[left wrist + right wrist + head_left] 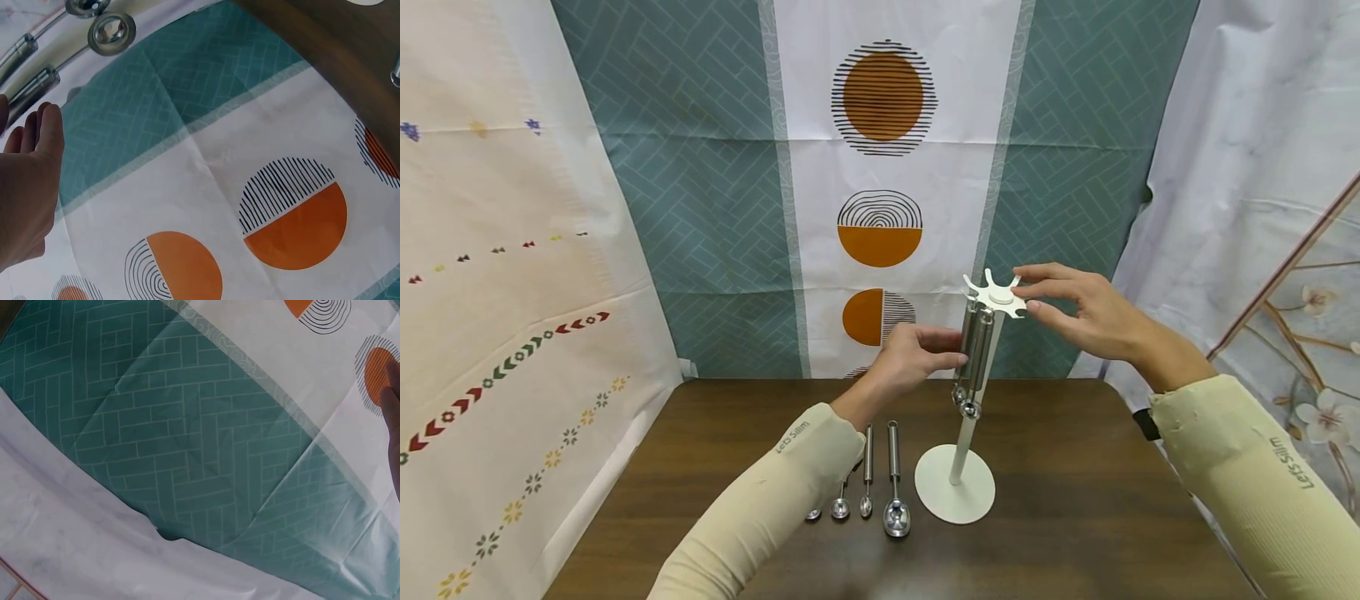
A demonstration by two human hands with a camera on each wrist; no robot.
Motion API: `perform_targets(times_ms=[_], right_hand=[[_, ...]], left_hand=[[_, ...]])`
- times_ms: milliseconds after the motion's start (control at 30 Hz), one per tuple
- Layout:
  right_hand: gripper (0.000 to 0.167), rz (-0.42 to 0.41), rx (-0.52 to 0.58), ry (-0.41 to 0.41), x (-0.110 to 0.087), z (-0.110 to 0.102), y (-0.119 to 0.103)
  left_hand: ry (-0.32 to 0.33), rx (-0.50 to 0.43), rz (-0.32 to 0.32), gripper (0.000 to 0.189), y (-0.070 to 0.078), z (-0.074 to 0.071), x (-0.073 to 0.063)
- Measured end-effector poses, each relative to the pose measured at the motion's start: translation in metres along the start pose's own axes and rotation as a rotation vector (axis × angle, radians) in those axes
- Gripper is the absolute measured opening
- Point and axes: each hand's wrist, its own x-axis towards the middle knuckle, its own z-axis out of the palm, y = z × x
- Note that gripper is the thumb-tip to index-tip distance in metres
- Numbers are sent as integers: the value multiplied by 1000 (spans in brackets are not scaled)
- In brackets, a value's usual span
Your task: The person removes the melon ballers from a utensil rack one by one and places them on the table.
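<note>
Steel melon ballers (981,354) with tubular handles hang bowl-down from a white hook stand (964,437). My left hand (917,354) is at their left side, thumb and fingertips pinching the handle of one. In the left wrist view, round bowls (112,32) show beyond the fingers of my left hand (28,187); the handle partly leaves the frame. My right hand (1078,308) touches the stand's hooked top (1000,293) on its right side, fingers fairly straight and spread. Only an edge of the right hand (394,415) shows in the right wrist view.
Left of the stand's round base (940,504), several steel spoons and scoops lie on the brown table (1075,500), including a large oval spoon (897,517). My left sleeve partly covers this row. A patterned cloth (880,175) hangs behind the table, with other cloths at both sides.
</note>
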Motion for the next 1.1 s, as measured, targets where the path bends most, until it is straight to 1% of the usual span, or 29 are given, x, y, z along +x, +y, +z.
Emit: perform_targets(times_ms=[167, 367, 567, 667, 833, 967, 1100], right_hand=[[27, 9, 8, -10, 2, 1, -1], [26, 18, 12, -12, 3, 2, -2], [26, 10, 15, 0, 3, 0, -2], [26, 13, 15, -1, 3, -1, -2], [26, 15, 6, -6, 2, -2, -1], [26, 17, 11, -2, 1, -1, -1], [26, 23, 18, -1, -1, -1, 0]], left_hand=[[24, 13, -10, 31, 0, 4, 2], [32, 27, 2, 28, 1, 3, 0], [35, 46, 13, 27, 5, -3, -4], [38, 70, 27, 28, 8, -8, -6], [58, 102, 39, 29, 11, -16, -9], [83, 121, 10, 30, 7, -21, -13], [119, 134, -21, 29, -4, -24, -16]])
